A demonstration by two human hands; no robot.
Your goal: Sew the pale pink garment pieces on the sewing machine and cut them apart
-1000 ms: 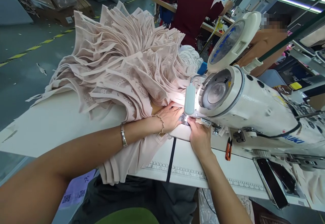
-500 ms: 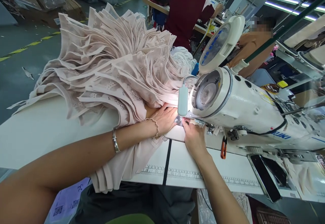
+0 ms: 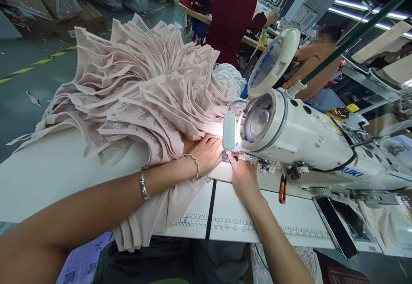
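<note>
A white sewing machine lies across the right side, its small lamp lit over the needle area. My left hand rests with fingers extended on pale pink fabric, just left of the needle area. Close to the presser foot is my right hand, thumb and fingers bent near the fabric edge; what its fingertips hold is hidden. A big heap of pale pink fabric pieces with lace patterns spreads over the table's left side, and some layers hang over the front edge below my left forearm.
Orange-handled snips and a phone lie on the white table, right of my right hand. A printed ruler runs along its front edge. White lace sits behind the heap. Two people work beyond the machine.
The view has shifted slightly, so the machine and heap appear a little lower. Both hands stay beside the needle area with hardly any visible movement.
</note>
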